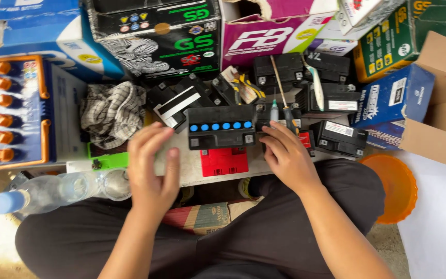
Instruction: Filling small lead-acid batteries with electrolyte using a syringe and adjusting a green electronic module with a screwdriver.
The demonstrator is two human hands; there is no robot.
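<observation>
Seen from above, seated cross-legged on the floor, both forearms reaching forward over the knees. Left hand (152, 165) palm down, fingers together and slightly curled, thumb alongside; holding nothing, fingertips just short of the lower left corner of the black battery (221, 127). Right hand (286, 156) also palm down, wrist angled inward, fingers loosely bent and resting at the battery's right end; pinching nothing that can be made out, fingertips beside a screwdriver (284, 106) with a thin shaft.

Black battery lying on a pale slab (187, 168) in front of the knees, long axis running left to right, row of blue caps (221, 126) along its top following the same line, front face turned toward the body. Red battery (224, 161) touching it just below. Screwdriver pointing away from the body, shaft tilted slightly left.

Round about: checked cloth (112, 111) to the left, clear plastic bottle (52, 192) lying on its side near the left knee, orange bowl (396, 186) to the right, more small black batteries and printed cartons behind.
</observation>
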